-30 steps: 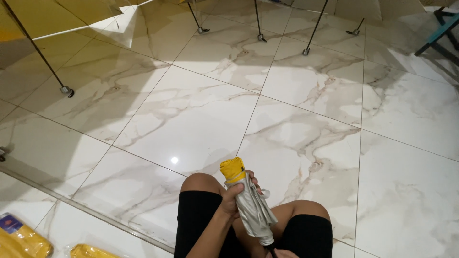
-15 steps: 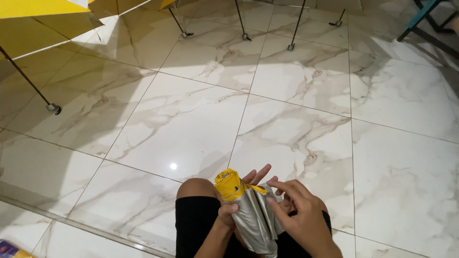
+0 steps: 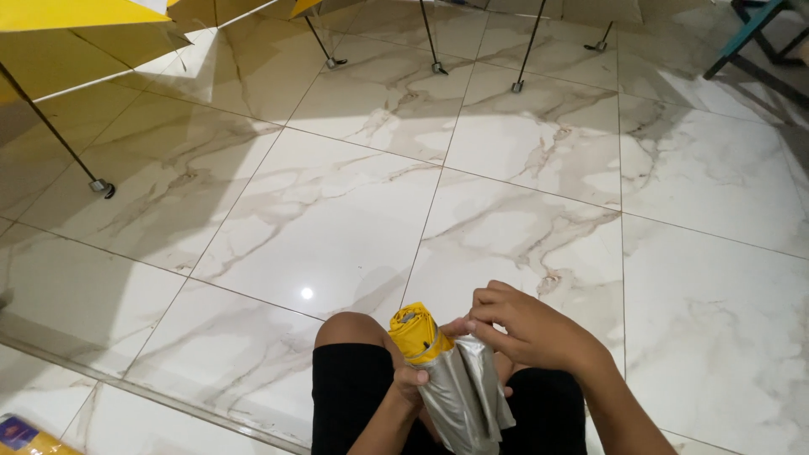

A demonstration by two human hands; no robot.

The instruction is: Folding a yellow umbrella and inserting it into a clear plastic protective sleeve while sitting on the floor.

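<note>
Silver fabric fills the bottom of my view — a folded umbrella (image 3: 459,392), silver outside with a yellow tip, held upright over the lap between the two knees (image 3: 354,333) in black shorts (image 3: 354,396). My left hand (image 3: 410,381) wraps the bundle from the near side, fingers closed around the cloth just under the yellow end; that grip reads to me as the anchor, keeping the pleats gathered so they don't spring loose. My right hand (image 3: 527,331) comes over from the right, fingers curled together and pinching at the top of the silver folds right beside the yellow tip — whether they clamp a strap or only the fabric edge, I cannot tell from here. The tip points away from me, toward the far tiles, which keeps the folds facing up where both hands can work them.

Around us, the marble floor (image 3: 337,219) is pale and glossy, with a bright spot of reflected light near the left knee. Open yellow umbrellas (image 3: 76,17) stand along the far edge and the far left corner, their shafts (image 3: 55,126) and handles (image 3: 103,187) resting on the tiles — well apart from the hands. A yellow packet (image 3: 29,438) lies at the near left corner. Blue furniture legs (image 3: 750,38) show at the far right corner.
</note>
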